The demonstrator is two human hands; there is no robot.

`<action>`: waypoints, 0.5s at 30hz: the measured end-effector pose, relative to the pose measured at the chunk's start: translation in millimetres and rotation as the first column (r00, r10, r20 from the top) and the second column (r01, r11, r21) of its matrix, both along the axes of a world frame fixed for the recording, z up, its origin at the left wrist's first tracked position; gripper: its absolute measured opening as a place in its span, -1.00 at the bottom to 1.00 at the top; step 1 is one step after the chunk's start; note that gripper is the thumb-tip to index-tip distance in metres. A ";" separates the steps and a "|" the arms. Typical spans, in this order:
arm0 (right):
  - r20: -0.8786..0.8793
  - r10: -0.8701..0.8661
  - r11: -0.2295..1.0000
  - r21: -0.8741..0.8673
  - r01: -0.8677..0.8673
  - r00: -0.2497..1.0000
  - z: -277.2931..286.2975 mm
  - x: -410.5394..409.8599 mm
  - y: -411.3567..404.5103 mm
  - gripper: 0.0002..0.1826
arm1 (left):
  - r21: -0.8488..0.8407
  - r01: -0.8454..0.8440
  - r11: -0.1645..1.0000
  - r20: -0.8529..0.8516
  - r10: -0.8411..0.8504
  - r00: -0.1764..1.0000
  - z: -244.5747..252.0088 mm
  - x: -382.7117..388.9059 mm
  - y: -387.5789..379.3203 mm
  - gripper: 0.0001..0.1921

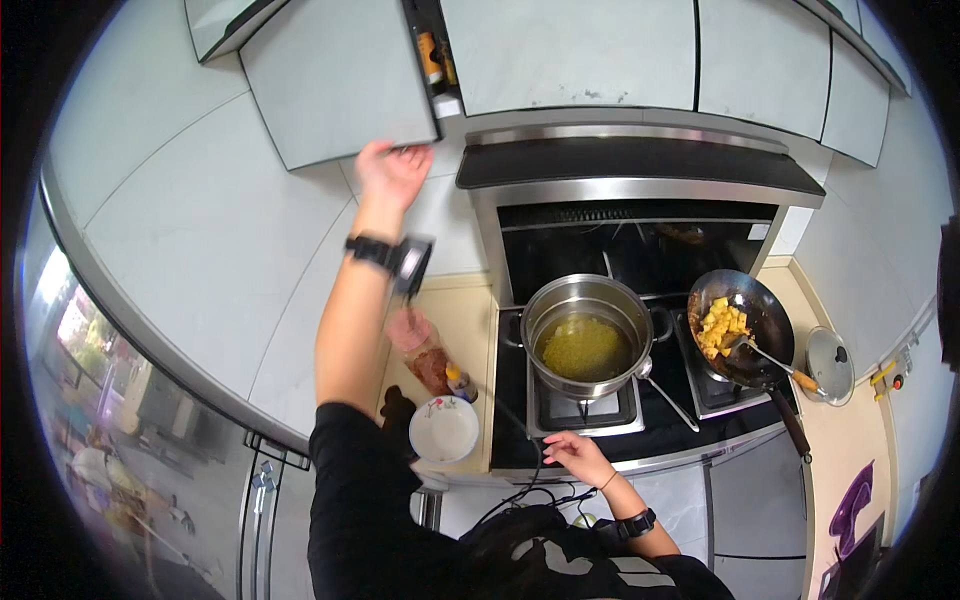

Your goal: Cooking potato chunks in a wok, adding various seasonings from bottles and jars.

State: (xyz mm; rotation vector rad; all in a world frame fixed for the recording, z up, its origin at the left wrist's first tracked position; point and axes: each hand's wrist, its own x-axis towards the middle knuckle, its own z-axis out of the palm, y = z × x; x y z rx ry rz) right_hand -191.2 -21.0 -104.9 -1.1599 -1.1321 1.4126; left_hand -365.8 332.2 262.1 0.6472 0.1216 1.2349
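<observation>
My left hand (394, 174) is raised to the lower edge of a pale upper cabinet door (341, 82), its fingers curled at the edge; whether they grip it I cannot tell. The door stands slightly ajar, with bottles (431, 58) showing in the gap. Low before the stove's front edge, my right hand (576, 456) holds nothing, its fingers loosely bent. Beyond it a steel pot (587, 382) with greenish-yellow contents sits on the left burner. A metal spoon (673, 403) lies beside the pot. On the right burner, a wok (776, 322) holds yellow chunks and a wooden-handled spatula (776, 364).
A floral white bowl (444, 431), a small bottle (461, 384) and a pink-lidded jar (429, 367) stand on the left counter. A glass lid (829, 367) lies right of the wok. The range hood (637, 161) juts out above the stove. Dark cables (536, 491) hang near my body.
</observation>
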 end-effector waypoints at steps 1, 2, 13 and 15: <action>-0.017 0.042 0.999 -0.009 -0.043 0.999 0.7 1.7 2.4 -0.76 | -0.022 0.031 0.999 0.056 -0.029 0.998 -1.0 -17.9 -24.4 -0.64; -0.033 0.067 0.998 0.006 -0.067 0.997 -9.6 4.7 6.4 -0.76 | -0.019 0.030 0.999 0.056 -0.029 0.998 -2.6 -35.1 -43.3 -0.63; 0.034 0.362 0.932 0.009 -0.363 0.932 7.5 -32.4 45.9 -0.73 | 0.175 -0.235 0.956 0.398 0.149 0.905 -27.2 -227.7 -98.3 -0.63; 0.009 0.384 0.923 -0.002 -0.384 0.923 7.4 -38.9 51.3 -0.76 | 0.217 -0.272 0.937 0.387 0.174 0.905 -28.8 -253.2 -95.4 -0.62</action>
